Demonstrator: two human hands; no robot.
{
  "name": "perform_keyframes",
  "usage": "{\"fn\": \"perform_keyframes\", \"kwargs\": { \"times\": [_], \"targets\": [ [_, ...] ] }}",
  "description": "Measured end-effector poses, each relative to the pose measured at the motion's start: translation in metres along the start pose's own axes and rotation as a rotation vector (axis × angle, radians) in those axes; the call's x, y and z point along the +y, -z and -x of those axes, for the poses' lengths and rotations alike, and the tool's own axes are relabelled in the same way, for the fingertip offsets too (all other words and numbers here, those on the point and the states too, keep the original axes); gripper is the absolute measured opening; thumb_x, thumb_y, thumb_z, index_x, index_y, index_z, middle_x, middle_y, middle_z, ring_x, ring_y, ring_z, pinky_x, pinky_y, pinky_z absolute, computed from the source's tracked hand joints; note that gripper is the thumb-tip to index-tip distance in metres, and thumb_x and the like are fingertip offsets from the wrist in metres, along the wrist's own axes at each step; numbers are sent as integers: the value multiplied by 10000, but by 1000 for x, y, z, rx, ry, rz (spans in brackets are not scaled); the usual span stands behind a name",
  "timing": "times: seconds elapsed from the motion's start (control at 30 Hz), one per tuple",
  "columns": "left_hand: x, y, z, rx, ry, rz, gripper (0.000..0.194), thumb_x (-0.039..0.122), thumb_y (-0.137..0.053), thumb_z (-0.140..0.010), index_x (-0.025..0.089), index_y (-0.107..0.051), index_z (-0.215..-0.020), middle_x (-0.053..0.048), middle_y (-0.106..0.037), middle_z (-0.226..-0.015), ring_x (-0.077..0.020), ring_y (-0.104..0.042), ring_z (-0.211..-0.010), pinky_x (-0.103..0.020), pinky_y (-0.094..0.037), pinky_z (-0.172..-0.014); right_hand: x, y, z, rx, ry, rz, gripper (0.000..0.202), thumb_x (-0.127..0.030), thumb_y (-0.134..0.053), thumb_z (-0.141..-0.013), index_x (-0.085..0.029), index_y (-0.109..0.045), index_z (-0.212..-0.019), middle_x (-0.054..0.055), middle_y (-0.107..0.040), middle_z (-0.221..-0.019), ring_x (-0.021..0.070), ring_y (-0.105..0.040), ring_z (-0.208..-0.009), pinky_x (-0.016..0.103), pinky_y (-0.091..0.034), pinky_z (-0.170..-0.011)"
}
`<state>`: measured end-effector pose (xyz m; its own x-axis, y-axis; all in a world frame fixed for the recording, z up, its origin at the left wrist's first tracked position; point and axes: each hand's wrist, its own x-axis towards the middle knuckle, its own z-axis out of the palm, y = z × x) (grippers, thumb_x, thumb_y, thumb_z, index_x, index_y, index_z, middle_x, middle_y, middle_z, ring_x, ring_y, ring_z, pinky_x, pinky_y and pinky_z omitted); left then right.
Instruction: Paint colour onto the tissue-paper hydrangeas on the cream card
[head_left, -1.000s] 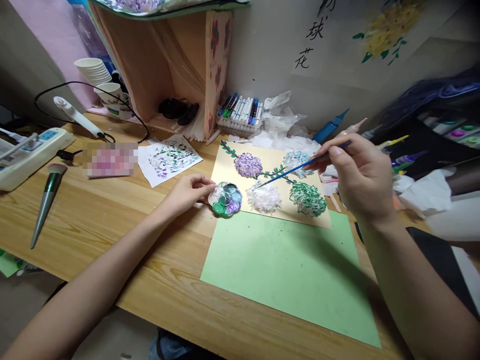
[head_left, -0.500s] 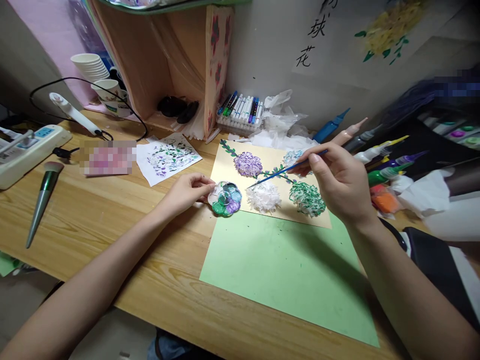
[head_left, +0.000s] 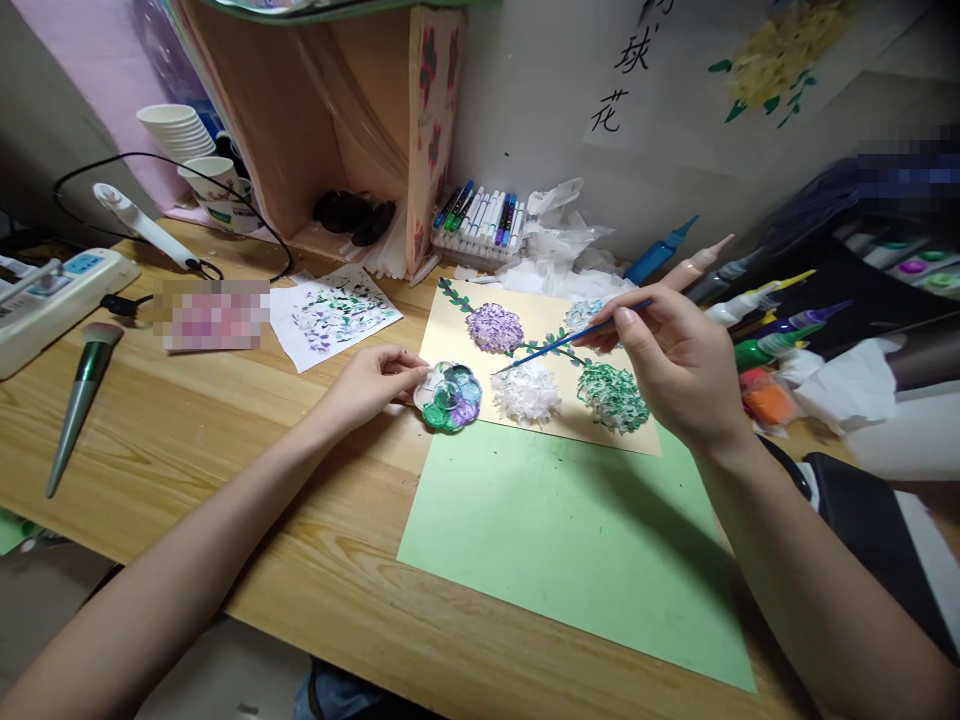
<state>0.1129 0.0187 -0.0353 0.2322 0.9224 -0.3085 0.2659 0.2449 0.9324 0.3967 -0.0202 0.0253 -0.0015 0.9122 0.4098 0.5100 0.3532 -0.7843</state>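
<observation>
My left hand [head_left: 384,380] pinches the left rim of a flower-shaped paint palette [head_left: 450,397] smeared with green, purple, white and blue. Between the fingers of my right hand [head_left: 671,355] is a thin blue paintbrush [head_left: 574,338], slanting down to the left. Its tip is at the upper left edge of a white textured flower [head_left: 525,392]; contact I cannot tell. That flower sits on a cream sheet [head_left: 450,335], with a purple flower [head_left: 495,328], a green-and-white flower [head_left: 615,397] and a pale blue flower [head_left: 585,314] partly behind my right hand. A green painted vine links them.
Under the cream sheet lies a green sheet [head_left: 577,560]. A paint-specked paper [head_left: 337,318], a makeup-style brush [head_left: 84,405] and a power strip [head_left: 67,300] are at left. Markers [head_left: 480,222] stand behind; paint bottles [head_left: 757,305] and crumpled tissue [head_left: 855,385] are at right.
The whole view has shifted very slightly. Both hands, the palette and the paintbrush keep nearly the same places, with the brush tip still by the white flower.
</observation>
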Motion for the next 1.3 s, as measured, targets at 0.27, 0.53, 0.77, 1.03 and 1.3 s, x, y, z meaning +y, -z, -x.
{"fn": "perform_keyframes", "kwargs": {
  "times": [0.27, 0.53, 0.77, 1.03, 1.3],
  "targets": [
    [0, 0, 0, -7, -3, -20, 313, 385, -744, -705, 136, -682, -886, -44, -708, -771, -143, -660, -656, -251, -531, -619, -7, 10, -3, 42, 55, 9, 138, -270, -527, -926, -201, -622, -854, 12, -637, -767, 121, -659, -700, 257, -542, -659],
    [0, 0, 1, -20, 29, -53, 289, 380, -710, -740, 151, -665, -910, -39, -698, -787, -140, -655, -676, -245, -523, -627, -1, 8, -3, 41, 83, -10, 135, -255, -522, -928, -200, -622, -857, -3, -629, -762, 99, -661, -687, 238, -552, -649],
    [0, -1, 0, -16, 23, -50, 286, 377, -709, -745, 148, -666, -910, -41, -691, -781, -135, -647, -676, -243, -518, -624, 8, 8, -6, 54, 53, 33, 141, -266, -519, -929, -190, -618, -863, -1, -630, -764, 100, -669, -684, 242, -546, -645],
    [-2, 0, -1, -15, 13, -46, 293, 377, -726, -724, 148, -672, -899, -43, -698, -777, -133, -640, -663, -242, -515, -615, 1, 11, -9, 91, 42, -41, 142, -236, -530, -918, -175, -619, -826, -2, -600, -748, 100, -663, -658, 239, -549, -608],
    [0, -1, 0, -8, 28, -41, 292, 370, -722, -730, 141, -667, -902, -45, -694, -770, -137, -645, -665, -238, -513, -601, 2, 9, -5, 51, 40, 65, 141, -259, -523, -926, -180, -620, -860, 8, -646, -762, 107, -671, -688, 248, -545, -643]
  ]
}}
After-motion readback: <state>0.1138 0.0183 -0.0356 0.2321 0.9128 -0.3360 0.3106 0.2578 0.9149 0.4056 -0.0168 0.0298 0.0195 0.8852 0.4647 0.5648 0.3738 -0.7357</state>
